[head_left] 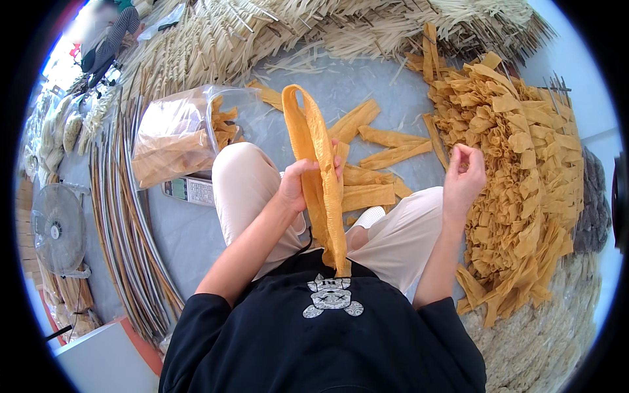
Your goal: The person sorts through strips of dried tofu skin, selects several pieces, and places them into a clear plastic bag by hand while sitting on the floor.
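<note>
A black T-shirt (327,354) fills the lower edge, seen from above, with a pale patterned animal motif (331,300) on its chest. The wearer sits with knees apart in beige trousers (246,183).

Between the knees stands a long mustard-yellow band (333,209), looped at its far end and ruffled along one side; its near end reaches down to the shirt, just above the motif. The left hand (298,187) grips it partway along its length: the thumb lies over the near side, and fingertips show past the far right edge, so the band runs between them.

The right hand (466,173) is raised near the right knee, well apart from the band. Its fingers are curled, thumb and fingertips drawn together — whether something thin, such as a thread, sits in that pinch is too small to tell.

Loose yellow strips (357,123) lie beyond the band on a grey floor (183,239). To the right rises a big heap of ruffled yellow material (504,177); to the left, a clear plastic bag (173,141) holds more yellow pieces (a keypad device (196,190) peeks out beside it). Farther left are long rods (134,255) and a fan (60,226) — and pale, straw-like bundles (216,39) line the far side.
</note>
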The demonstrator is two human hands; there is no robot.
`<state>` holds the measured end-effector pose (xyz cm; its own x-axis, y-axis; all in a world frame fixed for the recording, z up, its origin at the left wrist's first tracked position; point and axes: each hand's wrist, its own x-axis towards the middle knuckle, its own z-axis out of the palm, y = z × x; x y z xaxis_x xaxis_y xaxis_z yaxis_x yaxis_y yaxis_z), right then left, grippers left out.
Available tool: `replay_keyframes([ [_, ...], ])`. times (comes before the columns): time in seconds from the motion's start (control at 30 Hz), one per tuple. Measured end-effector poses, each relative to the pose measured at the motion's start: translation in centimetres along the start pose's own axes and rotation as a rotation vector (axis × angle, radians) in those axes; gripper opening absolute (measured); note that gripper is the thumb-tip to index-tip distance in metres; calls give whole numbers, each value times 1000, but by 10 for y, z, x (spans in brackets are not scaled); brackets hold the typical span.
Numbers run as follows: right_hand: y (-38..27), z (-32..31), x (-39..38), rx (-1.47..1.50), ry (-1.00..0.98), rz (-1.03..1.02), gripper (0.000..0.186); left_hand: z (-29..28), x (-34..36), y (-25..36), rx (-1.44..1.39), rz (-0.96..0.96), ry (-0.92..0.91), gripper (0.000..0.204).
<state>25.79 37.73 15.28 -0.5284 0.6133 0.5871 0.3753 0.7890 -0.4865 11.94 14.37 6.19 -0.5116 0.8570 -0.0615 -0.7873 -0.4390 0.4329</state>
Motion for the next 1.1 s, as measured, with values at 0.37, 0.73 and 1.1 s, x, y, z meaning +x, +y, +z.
replay_keyframes([
  [0.37, -85, -2, -23, 642, -665, -209, 14, 10, 8, 1, -69, -53, -154, 64],
  [0.73, -88, 17, -31, 633, -821, -361, 13, 16, 3, -2, 100, -66, -9, 61],
  [1.1, -75, 26, -14, 537, -847, -644, 13, 19, 7, -8, 184, -100, 42, 64],
])
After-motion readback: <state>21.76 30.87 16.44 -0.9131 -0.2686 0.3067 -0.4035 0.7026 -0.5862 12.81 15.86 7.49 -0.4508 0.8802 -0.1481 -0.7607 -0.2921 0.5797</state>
